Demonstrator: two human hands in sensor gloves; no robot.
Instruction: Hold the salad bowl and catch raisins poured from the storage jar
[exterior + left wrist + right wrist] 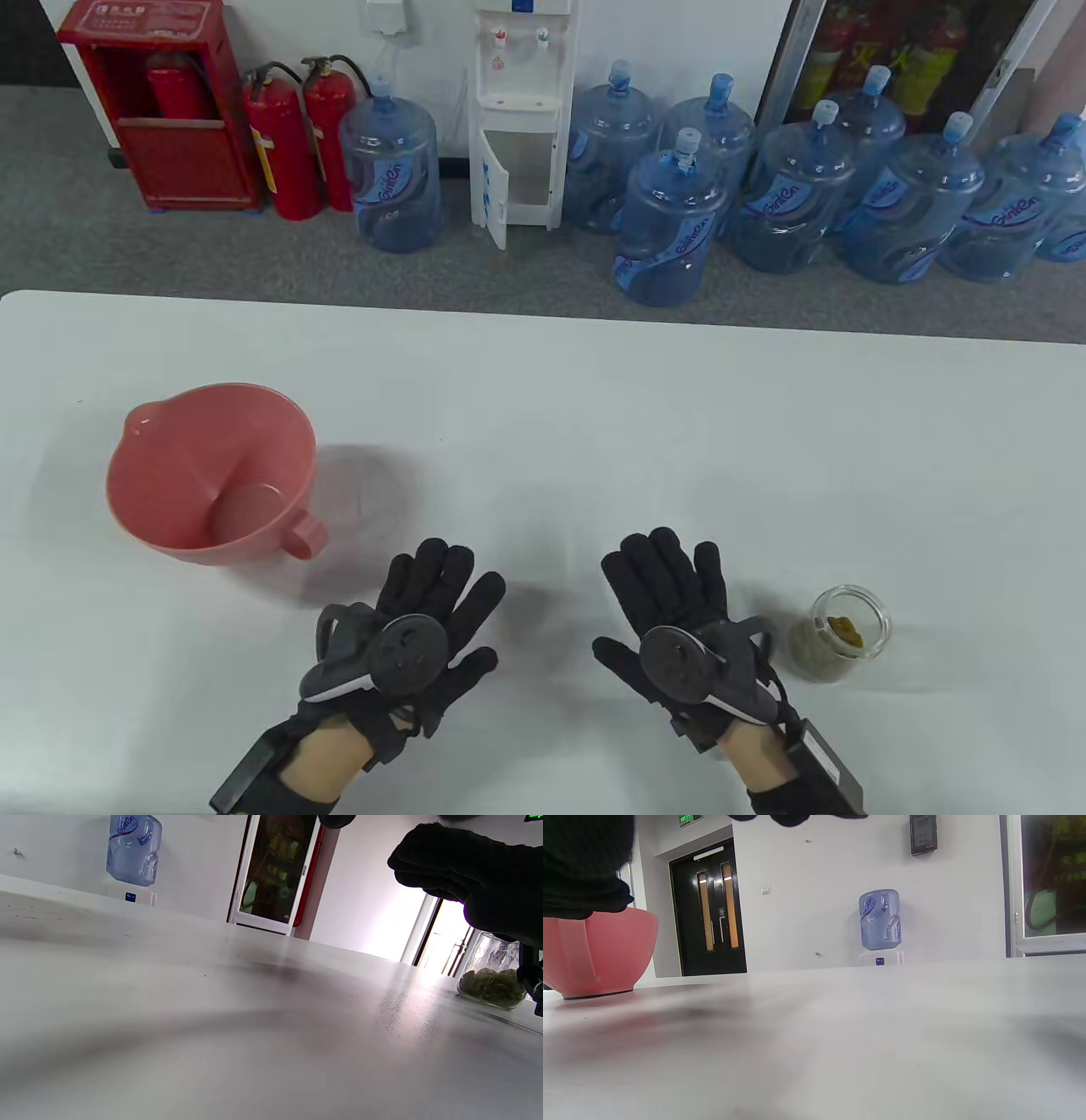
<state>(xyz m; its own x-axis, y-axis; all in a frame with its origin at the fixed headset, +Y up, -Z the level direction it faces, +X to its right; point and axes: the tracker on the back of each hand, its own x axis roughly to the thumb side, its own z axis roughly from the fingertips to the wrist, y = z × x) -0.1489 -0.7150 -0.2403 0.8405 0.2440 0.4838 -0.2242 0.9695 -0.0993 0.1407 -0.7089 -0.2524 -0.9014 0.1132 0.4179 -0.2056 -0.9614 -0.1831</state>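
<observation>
1. Two gloved hands, palms down, low over the near edge of the tabletop (594,424). Neither touches any item.
2. Left hand (420,632): black knitted glove, round dark tracker strapped on its back, grey strap across the wrist. Fingers (441,569) extended and slightly spread, thumb out to the right; holding nothing.
3. Right hand (670,628): matching glove and tracker. Fingers (666,564) extended, close together, thumb splayed to the left; holding nothing. In the left wrist view it appears as a dark knitted mass (466,878) in front of the jar.
4. Salad bowl (212,471): pink matte plastic, deep and round, with a pouring lip at its far left rim and a loop handle at the near right. Stands upright on a narrow flat base at the left of the tabletop, beyond and left of the left hand, apart from it. Interior shows no contents. Seen also in the right wrist view (606,950).
5. Storage jar (848,632): clear glass, short, round, mouth open. Stands upright just right of the right hand, not touched.
6. Raisins (492,986): greenish-yellow, wrinkled, heaped in the bottom of the jar.
7. Tabletop: white, smooth, faintly glossy, with a rounded far left corner.
</observation>
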